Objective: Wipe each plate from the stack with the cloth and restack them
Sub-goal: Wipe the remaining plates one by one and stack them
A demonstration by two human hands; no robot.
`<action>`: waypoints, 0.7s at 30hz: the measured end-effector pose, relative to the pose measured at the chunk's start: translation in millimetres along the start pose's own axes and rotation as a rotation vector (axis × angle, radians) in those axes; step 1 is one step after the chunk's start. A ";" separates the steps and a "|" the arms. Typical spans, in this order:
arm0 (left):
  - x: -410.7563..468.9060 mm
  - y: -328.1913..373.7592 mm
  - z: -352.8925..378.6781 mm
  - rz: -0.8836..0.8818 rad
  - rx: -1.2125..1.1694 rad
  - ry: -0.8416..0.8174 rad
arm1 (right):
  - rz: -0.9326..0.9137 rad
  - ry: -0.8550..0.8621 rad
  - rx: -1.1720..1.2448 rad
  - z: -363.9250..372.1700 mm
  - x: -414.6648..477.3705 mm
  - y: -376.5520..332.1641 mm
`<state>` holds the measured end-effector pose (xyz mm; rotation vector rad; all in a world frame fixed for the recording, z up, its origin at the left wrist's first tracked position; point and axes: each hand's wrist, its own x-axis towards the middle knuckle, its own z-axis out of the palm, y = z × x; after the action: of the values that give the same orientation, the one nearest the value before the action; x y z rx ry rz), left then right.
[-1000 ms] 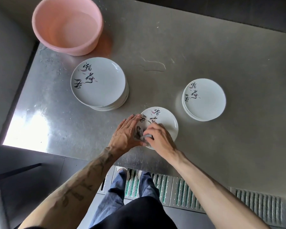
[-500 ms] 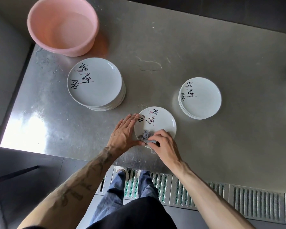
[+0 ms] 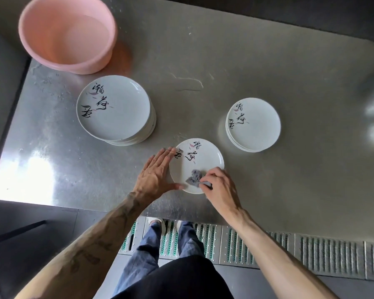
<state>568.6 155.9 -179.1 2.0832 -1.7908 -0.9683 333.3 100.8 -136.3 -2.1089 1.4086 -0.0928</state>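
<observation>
A single white plate [image 3: 203, 156] with black brush lettering lies on the steel table near its front edge. My left hand [image 3: 154, 173] rests flat against the plate's left rim, fingers straight, thumb along the near rim. My right hand [image 3: 219, 187] grips a small grey cloth [image 3: 194, 176] and presses it on the plate's near part. A tall stack of the same plates [image 3: 115, 108] stands to the left, behind. A lower stack [image 3: 254, 124] stands to the right.
A pink plastic basin [image 3: 67, 33] holding water sits at the table's back left corner. A thin puddle mark [image 3: 188, 82] lies on the steel table [image 3: 268, 190]. Below the front edge are a floor grate [image 3: 311, 255] and my legs.
My right hand has drawn the cloth from the plate's left middle toward the near rim and to the right. The left hand stays on the left rim.
</observation>
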 end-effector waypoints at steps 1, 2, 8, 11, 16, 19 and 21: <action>0.1 -0.3 0.7 -0.003 -0.003 0.003 | 0.019 0.011 0.023 3.3 0.9 -7.2; 0.6 -0.6 1.1 -0.003 0.000 0.000 | 0.022 0.012 0.055 8.5 0.0 -16.9; 2.1 -3.0 -1.3 0.018 0.023 -0.011 | -0.022 0.008 0.050 14.5 -13.0 -22.5; 1.4 -2.8 -1.2 0.011 -0.002 -0.014 | -0.048 0.029 -0.055 -5.3 -4.7 3.0; 1.3 -2.0 -0.5 -0.004 -0.013 -0.017 | -0.088 0.100 -0.122 -22.1 50.4 14.5; 1.1 -0.4 -0.6 -0.013 -0.016 -0.014 | -0.129 0.087 -0.118 -20.8 76.8 5.0; 0.9 1.4 -0.1 -0.018 -0.023 -0.004 | -0.137 0.082 -0.091 -15.6 86.4 -4.8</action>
<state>567.6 154.7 -178.6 2.0887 -1.7576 -0.9929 369.1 20.9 -143.5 -2.2993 1.3361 -0.1743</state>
